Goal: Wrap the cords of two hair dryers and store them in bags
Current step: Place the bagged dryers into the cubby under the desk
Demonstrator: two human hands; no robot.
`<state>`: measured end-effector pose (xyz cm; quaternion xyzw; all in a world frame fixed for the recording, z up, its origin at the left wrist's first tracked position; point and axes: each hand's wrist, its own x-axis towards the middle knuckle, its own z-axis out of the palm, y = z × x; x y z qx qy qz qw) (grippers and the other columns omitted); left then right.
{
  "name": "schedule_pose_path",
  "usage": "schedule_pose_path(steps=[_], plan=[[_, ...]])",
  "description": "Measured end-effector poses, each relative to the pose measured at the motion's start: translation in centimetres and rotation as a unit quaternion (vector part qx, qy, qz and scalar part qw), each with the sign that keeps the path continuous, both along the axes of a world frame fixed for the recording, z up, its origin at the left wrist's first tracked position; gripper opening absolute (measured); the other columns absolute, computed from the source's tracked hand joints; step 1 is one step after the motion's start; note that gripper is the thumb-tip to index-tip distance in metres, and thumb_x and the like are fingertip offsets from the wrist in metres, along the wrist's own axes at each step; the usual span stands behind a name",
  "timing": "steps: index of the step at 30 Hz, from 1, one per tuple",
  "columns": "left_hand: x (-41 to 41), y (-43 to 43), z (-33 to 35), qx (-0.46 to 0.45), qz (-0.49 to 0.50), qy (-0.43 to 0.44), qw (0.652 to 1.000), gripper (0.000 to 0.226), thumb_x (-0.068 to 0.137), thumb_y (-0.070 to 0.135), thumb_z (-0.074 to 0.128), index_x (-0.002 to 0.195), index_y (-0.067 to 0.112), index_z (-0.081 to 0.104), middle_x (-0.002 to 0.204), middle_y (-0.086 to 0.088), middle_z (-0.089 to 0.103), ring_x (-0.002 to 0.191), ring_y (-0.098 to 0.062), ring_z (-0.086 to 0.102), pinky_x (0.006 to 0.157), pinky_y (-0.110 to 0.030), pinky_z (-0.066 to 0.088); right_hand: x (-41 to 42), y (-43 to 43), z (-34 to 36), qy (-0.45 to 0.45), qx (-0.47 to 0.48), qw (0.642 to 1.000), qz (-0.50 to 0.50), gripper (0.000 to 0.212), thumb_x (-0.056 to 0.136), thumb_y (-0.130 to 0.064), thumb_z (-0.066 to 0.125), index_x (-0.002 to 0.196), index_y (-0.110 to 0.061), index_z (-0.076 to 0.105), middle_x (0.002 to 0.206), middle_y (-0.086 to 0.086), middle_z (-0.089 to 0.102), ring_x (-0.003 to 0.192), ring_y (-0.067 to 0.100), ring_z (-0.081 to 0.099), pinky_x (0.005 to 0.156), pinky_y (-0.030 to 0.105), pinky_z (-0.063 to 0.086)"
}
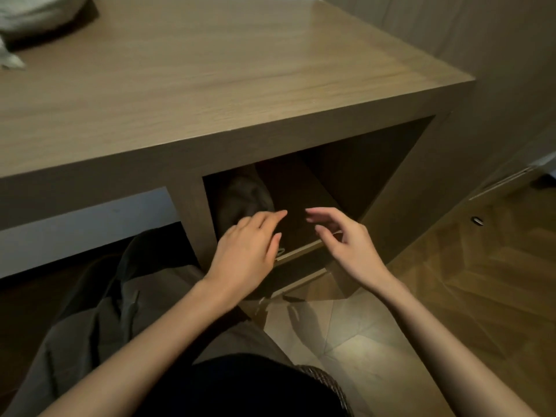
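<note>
Bag (244,195) is slumping against the cubby's (376,176) left wall under the desk (210,85), and the left hand (246,246), close by it, and right hand (346,242) are both reaching in loose-fingered and empty, likely to draw it out; dryers aren't showing.

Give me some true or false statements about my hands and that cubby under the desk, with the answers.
1. Both the left hand and the right hand reach toward the open cubby. True.
2. The right hand holds a hair dryer. False: it holds nothing, fingers loose.
3. A dark bag lies in the cubby's left part. True.
4. A white cloth lies at the desk top's right corner. False: it lies at the far left.
</note>
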<state>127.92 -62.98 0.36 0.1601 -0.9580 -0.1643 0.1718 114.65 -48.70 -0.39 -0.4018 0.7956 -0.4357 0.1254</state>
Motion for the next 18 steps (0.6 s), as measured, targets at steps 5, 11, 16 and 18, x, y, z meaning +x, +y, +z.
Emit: schedule_pose_path(steps=[5,11,16,18], plan=[[2.8,0.7,4.8,-0.018,-0.026,0.073,0.997,0.046,0.098,0.030,0.046,0.143,0.029,0.039,0.127,0.006,0.059,0.111,-0.011,0.057,0.079,-0.020,0.045,2.5,1.5,5.1,0.085,-0.052,0.995,0.014,0.029,0.096,-0.016,0.054,0.122,-0.026,0.058,0.110,-0.016,0.063,0.102,-0.001,0.059,0.082,0.011,0.048],[6.0,0.3,11.1,-0.062,-0.040,0.149,0.986,0.040,0.096,0.028,0.046,0.136,0.024,0.050,0.113,0.008,0.065,0.102,-0.007,0.058,0.074,-0.017,0.045,4.8,0.5,11.7,0.165,-0.106,0.980,0.039,0.027,0.095,-0.013,0.056,0.121,-0.023,0.060,0.108,-0.010,0.066,0.102,0.002,0.061,0.084,0.012,0.048],[7.5,-2.8,15.9,-0.053,-0.010,0.207,0.977,0.036,0.095,0.027,0.047,0.129,0.024,0.054,0.112,0.008,0.065,0.102,-0.006,0.056,0.081,-0.020,0.044,5.4,-3.0,16.4,0.190,-0.124,0.973,0.050,0.026,0.095,-0.014,0.056,0.121,-0.019,0.062,0.103,-0.009,0.067,0.095,0.005,0.061,0.079,0.012,0.048],[7.8,-4.8,17.5,-0.053,0.007,0.219,0.974,0.035,0.094,0.025,0.049,0.128,0.024,0.055,0.111,0.008,0.065,0.100,-0.008,0.055,0.079,-0.024,0.046,5.6,-5.1,17.8,0.196,-0.125,0.971,0.058,0.026,0.096,-0.016,0.055,0.121,-0.019,0.062,0.103,-0.010,0.066,0.092,0.006,0.061,0.075,0.015,0.050]])
